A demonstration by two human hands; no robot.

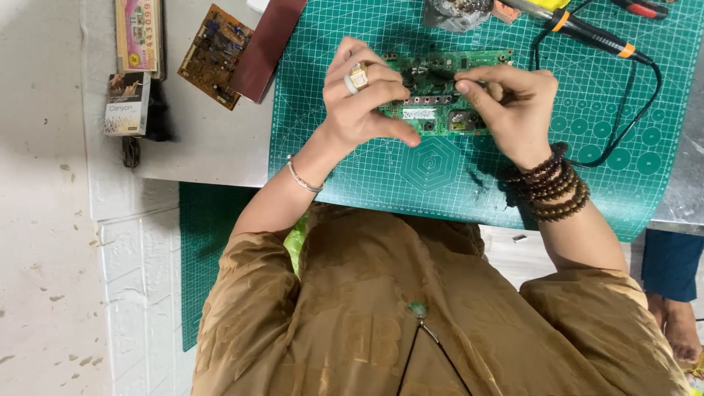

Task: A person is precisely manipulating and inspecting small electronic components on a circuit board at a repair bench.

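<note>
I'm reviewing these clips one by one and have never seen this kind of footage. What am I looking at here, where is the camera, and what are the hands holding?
There is no machine here: a person works with two bare hands, filmed by a camera worn on their head, looking straight down.

The left hand, wearing rings and a thin bangle, and the right hand, with brown bead bracelets at the wrist, both hold a green circuit board just above a green cutting mat.

A soldering iron with a black cord lies on the mat beyond the right hand. To the left, off the mat, lie a brown circuit board, a dark red flat piece and some small boxes.
</note>
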